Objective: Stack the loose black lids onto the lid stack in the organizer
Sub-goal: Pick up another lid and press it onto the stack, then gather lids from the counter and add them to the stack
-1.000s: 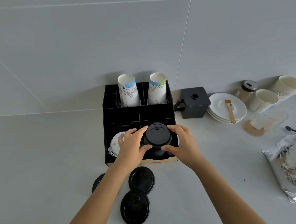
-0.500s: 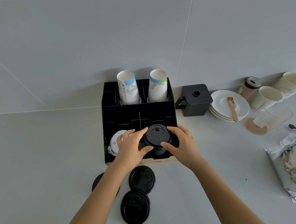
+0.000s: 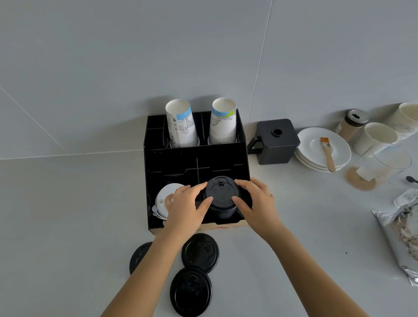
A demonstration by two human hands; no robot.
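A black organizer (image 3: 193, 157) stands against the wall. In its front right compartment rises a stack of black lids (image 3: 221, 195). My left hand (image 3: 186, 205) grips the stack's left side and my right hand (image 3: 256, 204) grips its right side, fingers curled around the top lid. Three loose black lids lie on the counter in front: one (image 3: 200, 252) just before the organizer, one (image 3: 191, 292) nearer me, and one (image 3: 138, 256) partly hidden under my left forearm.
White lids (image 3: 163, 199) fill the front left compartment. Two paper cup stacks (image 3: 180, 125) (image 3: 223, 122) stand in the back. To the right are a black box (image 3: 275, 142), white plates (image 3: 324, 150) with a brush, cups, a glass and a foil bag (image 3: 407, 236).
Both hands stay on the lid stack with almost no shift. The camera has tilted slightly, so the scene sits a little higher in view.
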